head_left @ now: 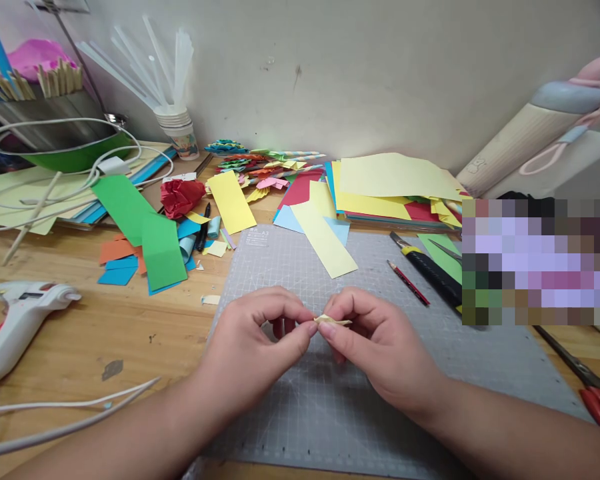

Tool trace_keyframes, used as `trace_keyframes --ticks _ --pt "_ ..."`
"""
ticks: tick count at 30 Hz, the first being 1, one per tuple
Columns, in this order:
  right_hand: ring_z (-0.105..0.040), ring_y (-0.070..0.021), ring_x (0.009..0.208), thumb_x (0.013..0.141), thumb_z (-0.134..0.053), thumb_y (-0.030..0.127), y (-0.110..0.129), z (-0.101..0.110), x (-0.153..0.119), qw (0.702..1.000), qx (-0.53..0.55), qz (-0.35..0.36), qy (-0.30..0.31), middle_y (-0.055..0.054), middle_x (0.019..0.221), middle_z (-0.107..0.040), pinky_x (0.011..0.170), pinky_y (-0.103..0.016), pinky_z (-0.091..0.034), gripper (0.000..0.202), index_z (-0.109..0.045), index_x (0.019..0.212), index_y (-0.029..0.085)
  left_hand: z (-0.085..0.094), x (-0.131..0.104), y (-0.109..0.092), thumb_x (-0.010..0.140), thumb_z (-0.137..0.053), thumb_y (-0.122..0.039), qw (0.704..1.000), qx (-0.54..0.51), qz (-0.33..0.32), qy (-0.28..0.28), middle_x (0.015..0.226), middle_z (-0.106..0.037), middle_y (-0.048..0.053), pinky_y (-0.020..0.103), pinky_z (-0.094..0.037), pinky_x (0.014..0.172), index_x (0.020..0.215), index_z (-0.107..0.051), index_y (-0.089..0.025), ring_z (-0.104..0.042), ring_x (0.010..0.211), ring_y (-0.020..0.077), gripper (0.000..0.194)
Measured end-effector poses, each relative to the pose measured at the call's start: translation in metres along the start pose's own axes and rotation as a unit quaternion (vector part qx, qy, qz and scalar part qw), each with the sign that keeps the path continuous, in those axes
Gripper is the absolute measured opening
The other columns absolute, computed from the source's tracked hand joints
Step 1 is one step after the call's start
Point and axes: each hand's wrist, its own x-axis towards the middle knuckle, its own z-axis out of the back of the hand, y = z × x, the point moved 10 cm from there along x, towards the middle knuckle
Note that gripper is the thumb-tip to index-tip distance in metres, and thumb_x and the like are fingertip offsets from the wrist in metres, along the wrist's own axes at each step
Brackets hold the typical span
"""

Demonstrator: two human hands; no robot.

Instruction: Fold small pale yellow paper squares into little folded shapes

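At the upper left of the frame, a metal container [60, 123] stood in a green bowl [80, 158], apparently to keep its wooden sticks upright. Lower down, at the left edge, a white glue gun [30, 310] lay on its side on the wooden bench [90, 347], likely set aside within reach. Clear straws [173, 80] leaned in stacked paper cups [184, 140], which held them together. Below them, green paper strips [164, 250] overlapped blue and orange scraps, beside a crumpled red paper piece [183, 197].

At the center, over a gray cutting mat [290, 413] that probably shielded the wood, the left hand [255, 337] pinched the left end of a small pale-yellow paper piece [336, 322] between thumb and fingers. The right hand [385, 340] pinched it from the other side, its thumb pressed along the front. Both hands were narrow, fingertips nearly meeting, perhaps because so small a piece needed fine control from both ends.

Above them, a pale-yellow strip [325, 243] lay partly on the mat. To the right, a red pencil [409, 283] and a black-and-yellow cutter [433, 277] lay side by side, seemingly parked outside the working area. Red-handled scissors [597, 403] lay at the lower right.
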Motion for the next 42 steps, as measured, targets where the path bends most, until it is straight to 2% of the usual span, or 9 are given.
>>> trace_keyframes --ticks 11,16,20,25,27,29,35,38,42 --pt "-0.044 -0.0078 0.054 0.08 -0.065 0.024 -0.003 -0.002 -0.001 1.0 0.006 -0.012 0.011 0.004 0.064 -0.051 0.05 -0.022 -0.035 0.016 -0.054 0.07 0.018 -0.004 -0.002 0.0 0.075 -0.061 -0.014 1.0 -0.013 0.004 0.014 0.065 -0.058 -0.001 0.026 -0.041 0.06 0.062 -0.058 -0.016 -0.053 0.062 0.0119 0.013" --pt "-0.043 -0.0068 0.053 0.08 -0.067 0.029 -0.009 -0.007 -0.001 0.998 0.025 -0.046 0.025 0.006 0.063 -0.049 0.048 -0.02 -0.035 0.021 -0.05 0.073 0.019 -0.01 -0.003 0.015 0.072 -0.061 -0.018 0.992 -0.092 0.076 0.033 0.064 -0.054 -0.002 0.025 -0.037 0.057 0.06 -0.052 -0.018 -0.049 0.061 0.0119 0.015" --pt "-0.046 -0.0075 0.052 0.081 -0.067 0.036 -0.013 -0.009 -0.001 0.996 0.048 -0.076 0.023 0.007 0.062 -0.05 0.047 -0.019 -0.038 0.024 -0.048 0.081 0.02 -0.012 -0.003 0.03 0.073 -0.063 -0.024 0.976 -0.178 0.123 0.027 0.068 -0.055 -0.002 0.026 -0.038 0.063 0.062 -0.054 -0.018 -0.049 0.066 0.0124 0.016" --pt "-0.047 -0.0073 0.051 0.087 -0.06 0.032 -0.011 -0.007 0.001 0.997 0.037 -0.064 0.032 0.005 0.059 -0.053 0.05 -0.021 -0.037 0.02 -0.056 0.074 0.018 -0.027 -0.008 0.049 0.074 -0.068 -0.032 0.936 -0.272 0.216 0.06 0.06 -0.052 -0.004 0.024 -0.031 0.058 0.065 -0.058 -0.017 -0.042 0.058 0.0099 0.02" --pt "-0.047 -0.0075 0.05 0.086 -0.06 0.03 -0.015 -0.005 0.002 0.996 0.049 -0.074 0.025 0.005 0.058 -0.054 0.05 -0.022 -0.037 0.02 -0.055 0.072 0.018 -0.033 -0.01 0.051 0.075 -0.066 -0.035 0.918 -0.309 0.238 0.079 0.057 -0.052 -0.003 0.024 -0.03 0.057 0.066 -0.06 -0.017 -0.041 0.056 0.0103 0.022" --pt "-0.047 -0.008 0.048 0.085 -0.06 0.031 -0.02 -0.003 0.003 0.993 0.068 -0.094 0.019 0.006 0.055 -0.053 0.05 -0.023 -0.036 0.021 -0.052 0.07 0.019 -0.035 -0.011 0.05 0.076 -0.065 -0.039 0.913 -0.317 0.24 0.087 0.059 -0.053 -0.002 0.025 -0.031 0.056 0.068 -0.061 -0.017 -0.043 0.057 0.0112 0.024" --pt "-0.045 -0.0084 0.047 0.081 -0.062 0.03 -0.028 -0.008 0.002 0.984 0.1 -0.142 0.034 0.006 0.053 -0.05 0.048 -0.023 -0.034 0.021 -0.052 0.066 0.019 -0.029 -0.007 0.046 0.077 -0.067 -0.036 0.937 -0.252 0.221 0.094 0.056 -0.048 -0.005 0.024 -0.028 0.054 0.067 -0.061 -0.017 -0.039 0.053 0.0093 0.022" --pt "-0.046 -0.0079 0.048 0.082 -0.062 0.031 -0.028 -0.006 0.002 0.985 0.107 -0.133 0.03 0.006 0.056 -0.051 0.048 -0.022 -0.033 0.021 -0.053 0.068 0.018 -0.029 -0.006 0.044 0.078 -0.067 -0.035 0.936 -0.261 0.213 0.103 0.057 -0.049 -0.006 0.024 -0.027 0.053 0.07 -0.063 -0.017 -0.039 0.053 0.0087 0.02" --pt "-0.048 -0.0063 0.048 0.085 -0.062 0.035 -0.024 -0.001 0.003 0.988 0.114 -0.102 0.016 0.006 0.06 -0.053 0.047 -0.021 -0.032 0.021 -0.055 0.076 0.018 -0.026 -0.005 0.047 0.075 -0.071 -0.036 0.933 -0.276 0.215 0.08 0.057 -0.048 -0.006 0.023 -0.025 0.052 0.069 -0.063 -0.017 -0.036 0.053 0.0082 0.021"
